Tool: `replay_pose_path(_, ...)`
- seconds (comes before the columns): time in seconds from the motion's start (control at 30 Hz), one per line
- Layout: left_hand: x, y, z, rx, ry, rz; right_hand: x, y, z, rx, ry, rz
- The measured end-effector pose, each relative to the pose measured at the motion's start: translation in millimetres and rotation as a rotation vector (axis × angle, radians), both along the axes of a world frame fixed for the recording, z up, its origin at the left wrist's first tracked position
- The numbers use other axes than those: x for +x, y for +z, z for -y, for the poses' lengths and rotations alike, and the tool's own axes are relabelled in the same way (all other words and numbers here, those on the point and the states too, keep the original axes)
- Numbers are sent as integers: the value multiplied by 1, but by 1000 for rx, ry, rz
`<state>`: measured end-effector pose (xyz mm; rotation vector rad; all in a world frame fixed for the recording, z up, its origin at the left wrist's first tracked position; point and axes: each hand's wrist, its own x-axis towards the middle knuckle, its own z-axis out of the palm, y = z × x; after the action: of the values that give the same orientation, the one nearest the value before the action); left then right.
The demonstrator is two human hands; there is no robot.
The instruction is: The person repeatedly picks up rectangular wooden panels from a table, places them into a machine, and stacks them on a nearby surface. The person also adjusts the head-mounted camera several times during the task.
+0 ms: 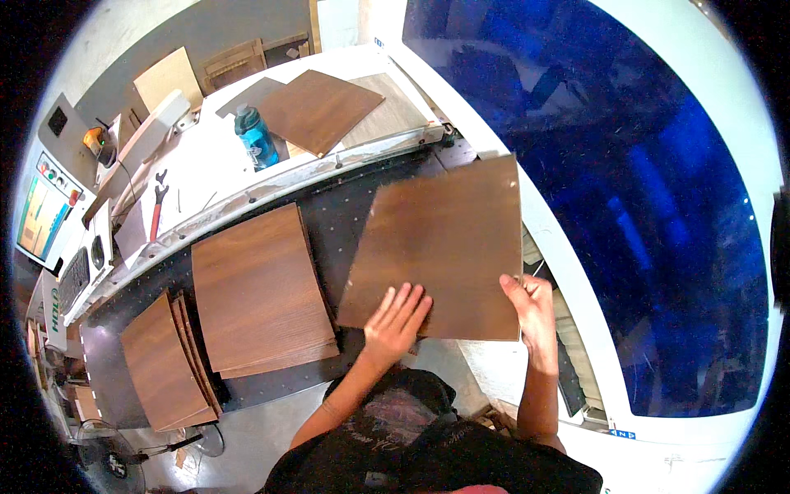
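Observation:
A brown wood-grain panel (444,239) is in front of me, its near edge reaching over the edge of the dark table. My right hand (533,313) grips its right edge near the close corner, thumb on top and the other fingers mostly hidden. Flat on the panel's near left part lies my left hand (398,317), fingers stretched out. To the left rests a neat stack of brown panels (259,288). Farther left is a smaller stack of narrower panels (169,362), fanned unevenly.
Behind the dark perforated table (329,202), a white ledge (206,189) carries a blue bottle (257,140), a loose brown panel (321,111) and a red-handled wrench (157,206). A control screen (41,218) and keyboard (76,284) stand far left. A white machine housing with a blue window (609,181) borders the right.

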<state>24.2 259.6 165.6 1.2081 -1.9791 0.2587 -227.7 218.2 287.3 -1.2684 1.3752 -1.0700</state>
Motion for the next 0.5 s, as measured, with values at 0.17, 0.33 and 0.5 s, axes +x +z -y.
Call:
replay_pose_path(0.17,86,81,5,-284,210,116,55,28,-8,-154,109,351)
replay_pose_path(0.33,193,140,-59,-333,239,10,143,-53,-14,5,435,98)
replay_pose_path(0.5,260,145,-142,-379,421,80,248,-163,-54,-317,878,-411)
